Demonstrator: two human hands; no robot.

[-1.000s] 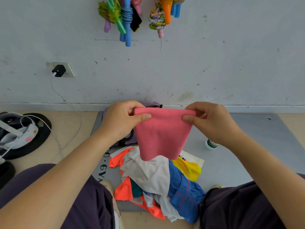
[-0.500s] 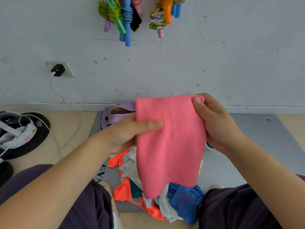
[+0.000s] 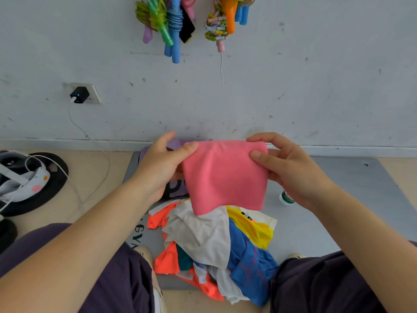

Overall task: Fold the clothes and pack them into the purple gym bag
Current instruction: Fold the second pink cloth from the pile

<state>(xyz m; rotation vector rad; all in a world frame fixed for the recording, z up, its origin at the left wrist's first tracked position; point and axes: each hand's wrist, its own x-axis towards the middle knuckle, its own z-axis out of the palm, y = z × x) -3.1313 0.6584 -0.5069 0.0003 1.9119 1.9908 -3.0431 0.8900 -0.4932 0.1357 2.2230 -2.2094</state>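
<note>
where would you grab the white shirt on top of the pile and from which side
Take the white shirt by its upper edge, just below the hanging pink cloth, coming from above. It lies crumpled on top of the pile with that edge exposed, so a pinch grip there should lift it free of the orange and blue pieces underneath.

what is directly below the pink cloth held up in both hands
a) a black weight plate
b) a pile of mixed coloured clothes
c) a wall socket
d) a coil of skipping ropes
b: the pink cloth, pinched at its top corners by the left hand and right hand, hangs over the pile of clothes on the grey mat.
</note>
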